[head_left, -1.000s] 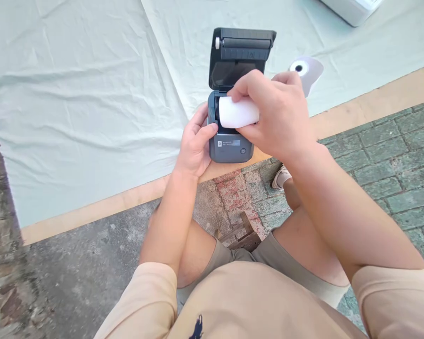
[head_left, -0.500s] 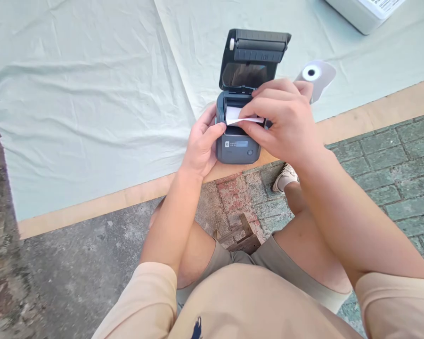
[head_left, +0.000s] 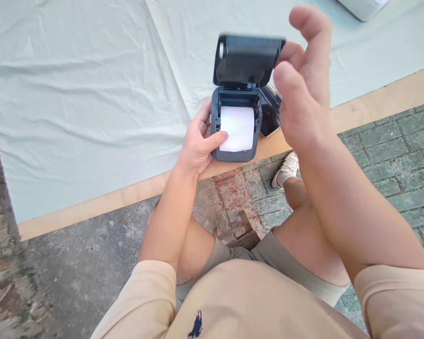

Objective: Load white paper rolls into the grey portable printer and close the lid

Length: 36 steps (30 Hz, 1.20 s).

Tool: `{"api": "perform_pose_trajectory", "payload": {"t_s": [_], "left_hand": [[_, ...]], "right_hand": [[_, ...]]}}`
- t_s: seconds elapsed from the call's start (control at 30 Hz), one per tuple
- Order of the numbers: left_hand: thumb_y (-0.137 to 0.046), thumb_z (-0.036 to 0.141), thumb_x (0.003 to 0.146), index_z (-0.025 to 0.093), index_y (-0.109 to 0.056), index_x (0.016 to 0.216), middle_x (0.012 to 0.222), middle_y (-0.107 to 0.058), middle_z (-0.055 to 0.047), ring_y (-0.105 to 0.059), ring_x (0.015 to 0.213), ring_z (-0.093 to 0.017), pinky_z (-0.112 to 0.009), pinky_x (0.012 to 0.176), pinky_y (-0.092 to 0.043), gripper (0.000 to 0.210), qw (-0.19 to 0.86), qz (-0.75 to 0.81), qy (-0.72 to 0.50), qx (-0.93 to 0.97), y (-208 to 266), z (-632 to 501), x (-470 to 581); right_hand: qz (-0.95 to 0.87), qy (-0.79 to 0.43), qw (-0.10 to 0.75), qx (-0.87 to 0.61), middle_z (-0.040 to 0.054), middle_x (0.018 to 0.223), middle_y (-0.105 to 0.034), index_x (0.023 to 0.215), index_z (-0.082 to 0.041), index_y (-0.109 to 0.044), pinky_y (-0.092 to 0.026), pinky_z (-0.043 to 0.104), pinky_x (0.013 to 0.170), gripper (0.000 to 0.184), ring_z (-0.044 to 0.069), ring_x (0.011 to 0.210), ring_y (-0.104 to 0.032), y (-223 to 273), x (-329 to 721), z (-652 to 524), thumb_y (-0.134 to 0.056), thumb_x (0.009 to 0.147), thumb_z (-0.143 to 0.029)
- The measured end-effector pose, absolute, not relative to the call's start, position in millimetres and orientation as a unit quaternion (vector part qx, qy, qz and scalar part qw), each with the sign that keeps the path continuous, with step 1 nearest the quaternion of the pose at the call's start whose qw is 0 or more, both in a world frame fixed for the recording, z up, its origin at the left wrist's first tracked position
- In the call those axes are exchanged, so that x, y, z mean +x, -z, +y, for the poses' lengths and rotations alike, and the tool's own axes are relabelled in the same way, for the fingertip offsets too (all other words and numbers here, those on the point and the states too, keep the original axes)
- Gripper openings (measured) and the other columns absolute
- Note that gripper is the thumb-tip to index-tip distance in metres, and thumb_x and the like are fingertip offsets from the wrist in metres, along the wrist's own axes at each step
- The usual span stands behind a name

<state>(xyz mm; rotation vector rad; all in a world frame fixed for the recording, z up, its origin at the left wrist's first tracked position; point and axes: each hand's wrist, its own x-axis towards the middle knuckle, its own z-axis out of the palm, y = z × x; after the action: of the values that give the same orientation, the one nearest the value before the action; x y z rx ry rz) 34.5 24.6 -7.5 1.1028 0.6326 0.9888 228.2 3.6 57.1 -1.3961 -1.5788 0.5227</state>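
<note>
A dark grey portable label printer [head_left: 252, 136] sits at the table's front edge with its lid [head_left: 245, 70] raised. White paper [head_left: 237, 129] lies out of the roll bay and over the front panel, hiding the display. Wrapped around the printer's left side, my left hand [head_left: 201, 141] holds it, the thumb pressing on the paper's left edge. My right hand [head_left: 305, 80] is at the lid's right edge, some fingers partly behind it, thumb and forefinger apart. Blur hides whether it touches the lid.
A pale, wrinkled cloth [head_left: 92, 103] covers the wooden table, whose bare front edge [head_left: 92, 212] shows. Right of the printer lies a dark glossy object [head_left: 269, 120], perhaps a phone. A white box [head_left: 365, 7] stands at the back right. Below is a small wooden stool [head_left: 245, 230].
My right hand has let go of the paper and moved up to the lid. The paper now lies flat over the front panel. The lid has tilted forward slightly. The loose paper roll is no longer visible.
</note>
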Motion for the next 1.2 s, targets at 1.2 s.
{"api": "perform_pose_trajectory", "payload": {"t_s": [1.2], "left_hand": [[-0.072, 0.059, 0.080, 0.026, -0.065, 0.116, 0.122, -0.071, -0.006, -0.054, 0.146, -0.038, -0.054, 0.117, -0.051, 0.049, 0.720, 0.290, -0.451, 0.441, -0.1, 26.7, 35.3]], "right_hand": [[-0.717, -0.080, 0.363, -0.590, 0.0041, 0.088, -0.069, 0.085, -0.027, -0.053, -0.048, 0.046, 0.082, 0.004, 0.027, 0.087, -0.064, -68.0, 216.6, -12.8, -0.056, 0.086, -0.025]]}}
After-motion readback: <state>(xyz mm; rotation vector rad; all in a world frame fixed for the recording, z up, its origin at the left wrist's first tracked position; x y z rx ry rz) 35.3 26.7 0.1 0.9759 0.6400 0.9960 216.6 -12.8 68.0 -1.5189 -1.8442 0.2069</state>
